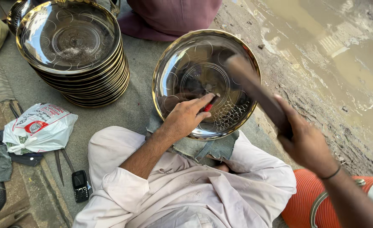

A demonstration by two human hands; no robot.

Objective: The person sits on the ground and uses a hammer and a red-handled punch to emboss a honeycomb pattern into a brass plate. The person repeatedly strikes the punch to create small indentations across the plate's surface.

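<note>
On the person's lap, a steel plate [206, 84] bears punched scale patterning over one lower patch only; most stays plain. Left hand [185, 118] pinches a red-tipped punch [210, 104] against it, right hand [305, 143] grips a raised wooden mallet [256, 90]. Stacked plates [74, 50] sit nearby.

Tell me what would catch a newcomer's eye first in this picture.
First, the shiny round metal plate with a gold rim at centre, resting on the person's lap over a scrap of denim cloth. The left hand presses a small red-tipped tool onto it, while the right hand raises a dark wooden mallet above. At upper left stands a tall stack of matching gold-rimmed plates.
</note>
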